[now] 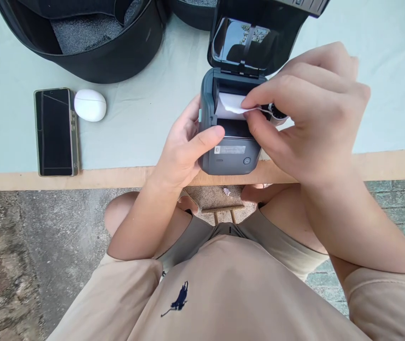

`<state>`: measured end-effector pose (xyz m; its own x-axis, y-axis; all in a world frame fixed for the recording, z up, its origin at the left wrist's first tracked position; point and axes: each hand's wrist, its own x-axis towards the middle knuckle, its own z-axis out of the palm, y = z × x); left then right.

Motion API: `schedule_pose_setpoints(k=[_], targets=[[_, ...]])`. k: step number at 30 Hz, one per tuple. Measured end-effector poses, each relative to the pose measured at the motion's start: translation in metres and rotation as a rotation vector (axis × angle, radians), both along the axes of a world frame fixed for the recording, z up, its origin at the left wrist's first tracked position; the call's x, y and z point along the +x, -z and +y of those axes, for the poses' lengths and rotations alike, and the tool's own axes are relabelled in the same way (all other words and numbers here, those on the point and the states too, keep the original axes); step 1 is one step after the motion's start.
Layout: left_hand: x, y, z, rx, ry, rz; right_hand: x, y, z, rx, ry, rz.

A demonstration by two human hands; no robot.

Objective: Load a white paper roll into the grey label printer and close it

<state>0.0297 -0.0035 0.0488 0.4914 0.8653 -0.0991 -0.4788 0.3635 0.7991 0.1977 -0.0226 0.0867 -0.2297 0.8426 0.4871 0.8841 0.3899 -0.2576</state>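
Note:
A small dark grey label printer (207, 158) sits at the table's front edge with its lid (255, 38) tipped up and back. Inside its bay lies a white paper roll (226, 113) with a torn-looking loose end. My left hand (184, 151) grips the printer's left side, thumb on its front top edge. Between the thumb and forefinger of my right hand (312, 109) the loose paper end is pinched, over the bay's right side. Partly hidden behind those fingers is a small round black-and-white object (278, 113) that I cannot make out.
On the left of the table lie a dark-screened phone (55, 132) and a white egg-shaped case (90, 105). Behind them stands an open black zip case (117, 52) with grey foam inside, and part of a second case (195, 14). The table's wooden edge (127, 176) runs across the front.

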Motion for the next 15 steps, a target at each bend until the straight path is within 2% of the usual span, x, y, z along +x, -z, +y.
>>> schedule_pose_setpoints(k=[5,10,12,15], targets=[[0.0033,-0.0018,-0.0001,-0.069,-0.064,-0.077,-0.0052,0.0068,-0.0044,0.059,-0.197,0.134],[0.0017,-0.0011,-0.0020,-0.062,-0.092,-0.029,-0.0092,0.0084,-0.0049,0.027,-0.275,0.171],[0.0001,-0.0002,-0.0024,-0.052,-0.093,0.013,-0.0078,0.0066,-0.0037,0.039,-0.250,0.196],[-0.0016,0.0020,-0.0017,-0.041,-0.082,0.070,-0.0049,0.0045,-0.0025,0.073,-0.135,0.165]])
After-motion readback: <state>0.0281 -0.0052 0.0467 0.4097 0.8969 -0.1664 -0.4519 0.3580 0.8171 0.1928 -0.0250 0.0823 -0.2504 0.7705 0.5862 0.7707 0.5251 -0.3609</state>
